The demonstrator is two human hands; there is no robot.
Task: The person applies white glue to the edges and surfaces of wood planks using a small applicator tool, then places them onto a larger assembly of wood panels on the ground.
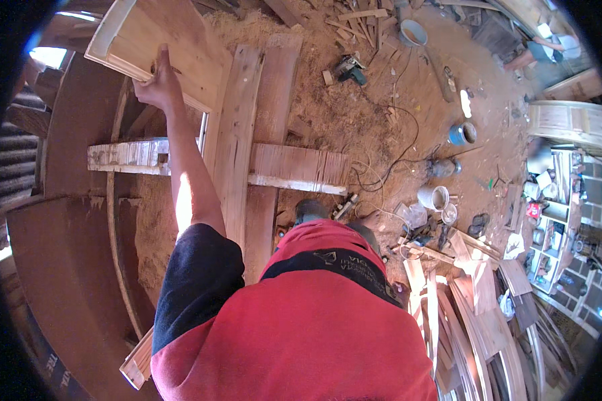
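Note:
My left arm reaches forward, and my left hand [159, 85] grips the moulded edge of a light wooden panel [184, 50]. The thumb lies on the panel's face; the other fingers curl round the edge and are partly hidden. The panel leans at the upper left, its lower part close to a long pale board [237, 127]. That board lies across a rough, whitish-edged crossbeam [301, 164], beside a wider reddish plank [274, 93]. My right hand and forearm do not show; the red shirt fills the lower middle.
Sawdust covers the floor. A power tool [351, 69] with a trailing cord lies ahead, and buckets [433, 198] stand to the right. Loose boards [481, 314] are piled lower right. Large brown sheets [67, 267] stand at left. Another person [548, 50] is at the far right.

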